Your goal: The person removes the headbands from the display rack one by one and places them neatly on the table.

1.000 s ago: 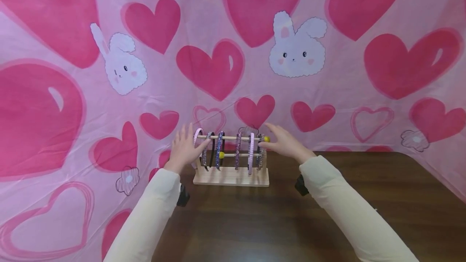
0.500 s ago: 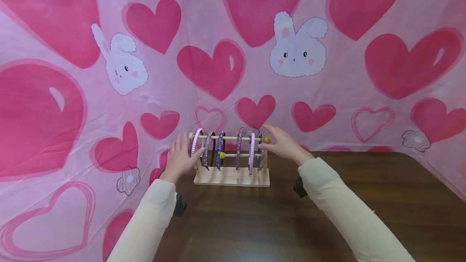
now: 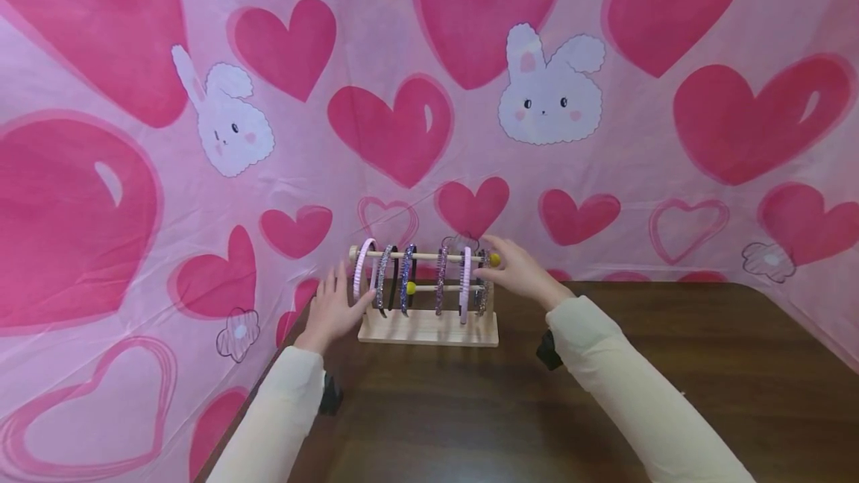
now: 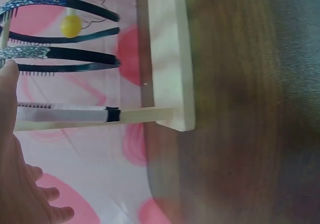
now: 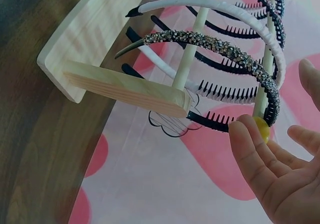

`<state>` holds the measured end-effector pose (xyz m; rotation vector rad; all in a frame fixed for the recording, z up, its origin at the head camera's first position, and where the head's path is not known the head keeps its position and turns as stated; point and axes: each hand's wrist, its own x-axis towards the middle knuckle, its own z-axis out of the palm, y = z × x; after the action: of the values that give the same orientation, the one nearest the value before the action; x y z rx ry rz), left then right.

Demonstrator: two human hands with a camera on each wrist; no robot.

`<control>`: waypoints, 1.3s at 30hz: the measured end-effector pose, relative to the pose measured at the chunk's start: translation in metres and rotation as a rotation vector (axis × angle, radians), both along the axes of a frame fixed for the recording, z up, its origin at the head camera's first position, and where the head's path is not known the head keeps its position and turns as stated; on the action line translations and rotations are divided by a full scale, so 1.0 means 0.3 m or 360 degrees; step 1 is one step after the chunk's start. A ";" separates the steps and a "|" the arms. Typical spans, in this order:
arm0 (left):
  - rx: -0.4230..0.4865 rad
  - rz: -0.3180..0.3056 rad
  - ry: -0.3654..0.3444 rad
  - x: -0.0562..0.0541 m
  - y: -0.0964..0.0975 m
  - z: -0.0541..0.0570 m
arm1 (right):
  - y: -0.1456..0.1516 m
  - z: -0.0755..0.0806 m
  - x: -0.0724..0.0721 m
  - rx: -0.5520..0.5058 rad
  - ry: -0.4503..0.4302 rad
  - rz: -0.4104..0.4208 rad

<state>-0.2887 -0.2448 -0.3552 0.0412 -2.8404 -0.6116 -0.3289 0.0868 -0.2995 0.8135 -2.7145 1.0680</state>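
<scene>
A wooden headband stand (image 3: 429,329) stands on the table, several headbands hanging over its upper rod. Among them are a pale pink one (image 3: 360,274) at the left end, a blue glittery one (image 3: 406,282), and another pale pink one (image 3: 466,293) toward the right. My left hand (image 3: 332,311) is spread beside the left end, thumb near the silver glittery headband (image 4: 25,52) in the left wrist view. At the other end, my right hand (image 3: 520,270) has its fingertips right at the yellow knob (image 5: 262,129) of the upper rod, thumb held apart. Neither hand grips anything.
A dark brown wooden table (image 3: 470,408) carries the stand. Behind and to the left hangs a pink cloth (image 3: 470,140) printed with hearts and rabbits. A second yellow knob (image 4: 71,26) caps the lower rod.
My left hand has drawn back, left and down, uncovering the stand's left end. My right hand has shifted slightly left along the knob end. The headbands keep their places.
</scene>
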 end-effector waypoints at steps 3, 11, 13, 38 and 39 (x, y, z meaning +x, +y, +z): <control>0.0003 0.0003 -0.0027 0.000 -0.004 -0.026 | -0.001 -0.005 -0.002 -0.0011 -0.0021 -0.0007; 0.0016 0.0047 -0.0120 -0.006 -0.026 -0.101 | -0.007 -0.011 -0.004 -0.0054 -0.0065 -0.0006; 0.0016 0.0059 -0.0147 -0.006 -0.032 -0.119 | -0.007 -0.013 -0.007 -0.0058 -0.0070 -0.0010; 0.0040 0.0153 -0.0411 0.002 -0.007 -0.253 | -0.027 -0.024 -0.046 -0.0350 -0.0319 -0.0049; 0.0051 0.0151 -0.0422 0.002 -0.003 -0.254 | -0.028 -0.025 -0.048 -0.0351 -0.0316 -0.0052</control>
<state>-0.2882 -0.2456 -0.4314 0.2806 -3.0596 -0.6764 -0.3433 0.0785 -0.3071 0.6572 -2.6854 1.4808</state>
